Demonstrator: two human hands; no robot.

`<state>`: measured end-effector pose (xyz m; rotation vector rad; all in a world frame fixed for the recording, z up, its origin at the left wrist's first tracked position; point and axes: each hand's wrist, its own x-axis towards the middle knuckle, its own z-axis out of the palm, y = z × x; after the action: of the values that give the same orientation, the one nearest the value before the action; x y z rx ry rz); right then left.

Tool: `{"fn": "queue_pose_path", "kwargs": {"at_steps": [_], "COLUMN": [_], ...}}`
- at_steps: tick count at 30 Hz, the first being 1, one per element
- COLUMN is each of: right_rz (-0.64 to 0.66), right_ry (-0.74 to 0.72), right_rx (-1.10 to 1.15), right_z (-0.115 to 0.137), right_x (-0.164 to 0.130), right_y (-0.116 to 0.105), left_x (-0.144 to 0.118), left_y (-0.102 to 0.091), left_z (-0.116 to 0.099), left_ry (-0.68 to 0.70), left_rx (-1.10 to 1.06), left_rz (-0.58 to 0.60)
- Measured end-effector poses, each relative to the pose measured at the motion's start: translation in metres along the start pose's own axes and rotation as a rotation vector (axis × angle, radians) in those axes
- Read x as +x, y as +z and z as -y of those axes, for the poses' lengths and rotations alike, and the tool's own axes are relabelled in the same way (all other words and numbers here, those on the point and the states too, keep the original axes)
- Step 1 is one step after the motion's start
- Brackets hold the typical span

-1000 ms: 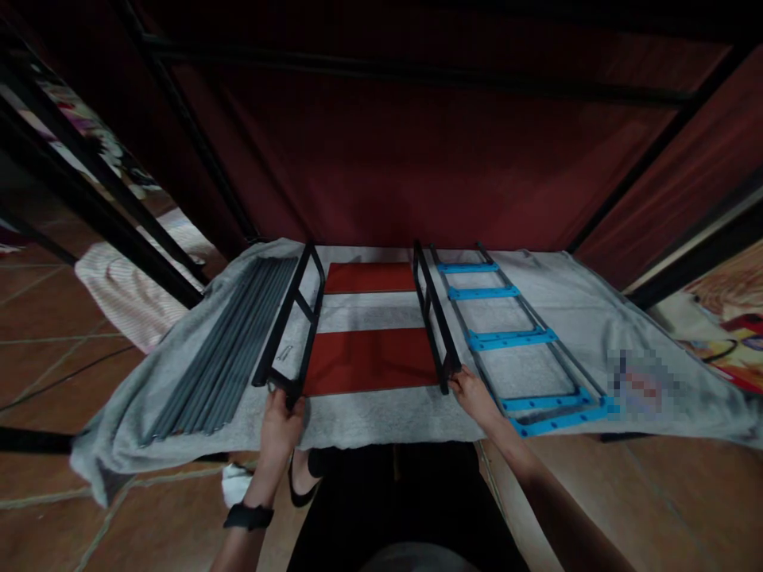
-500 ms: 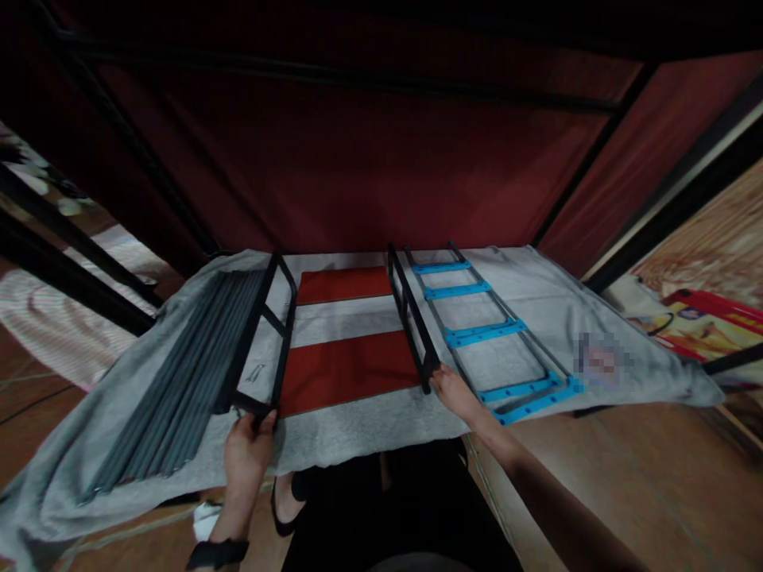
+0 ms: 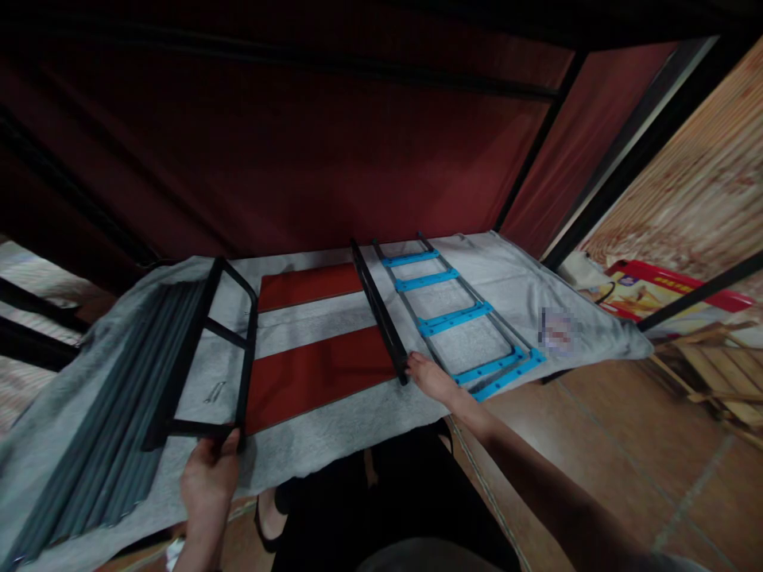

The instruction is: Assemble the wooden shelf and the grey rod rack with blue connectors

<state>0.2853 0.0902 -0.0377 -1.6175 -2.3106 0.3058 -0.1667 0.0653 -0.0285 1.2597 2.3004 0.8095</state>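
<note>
My left hand [image 3: 208, 477] is closed around the near right corner of a black metal frame [image 3: 246, 373], which leans beside a bundle of grey tubes [image 3: 119, 413]. The near end of a second black metal frame [image 3: 378, 306] is between the fingers of my right hand [image 3: 432, 378]; this frame shows nearly edge-on. Two red boards, a larger near board [image 3: 322, 373] and a farther board [image 3: 310, 286], lie between the frames. Small metal pieces like wrenches [image 3: 214, 392] show through the left frame's opening.
Grey rods joined by blue crosspieces [image 3: 456, 318] lie right of the second frame. Grey cloth [image 3: 339, 417] covers the table. Black poles with dark red fabric [image 3: 358, 175] stand behind. A red and yellow box [image 3: 668, 290] and a wooden slatted item [image 3: 724, 373] are at right.
The left frame has tilted so its opening shows wider. The right frame has turned to a thinner, nearly edge-on profile. My view has shifted to the right; both hands keep their holds.
</note>
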Motion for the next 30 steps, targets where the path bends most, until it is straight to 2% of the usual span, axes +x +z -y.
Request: {"fn": "queue_pose_path", "kwargs": {"at_steps": [3, 9, 14, 20, 30], "right_rz": [-0.064, -0.046, -0.090, -0.068, -0.056], "right_ry": [0.050, -0.006, 0.053, -0.009, 0.014], "right_rx": [0.080, 0.129, 0.223, 0.180, 0.171], "right_z": [-0.001, -0.003, -0.008, -0.010, -0.009], "right_x": [-0.001, -0.001, -0.001, 0.001, 0.003], "right_y": [0.005, 0.006, 0.009, 0.012, 0.010], "left_x": [-0.001, -0.007, -0.008, -0.006, -0.001], "left_y": [-0.001, -0.004, -0.005, -0.003, 0.002], "left_z": [-0.001, -0.013, -0.017, -0.013, -0.001], "left_ry": [-0.017, -0.032, -0.034, -0.019, -0.026], "left_rx": [0.018, 0.064, 0.061, 0.044, -0.004], "left_rz": [0.003, -0.002, -0.020, -0.040, -0.030]}}
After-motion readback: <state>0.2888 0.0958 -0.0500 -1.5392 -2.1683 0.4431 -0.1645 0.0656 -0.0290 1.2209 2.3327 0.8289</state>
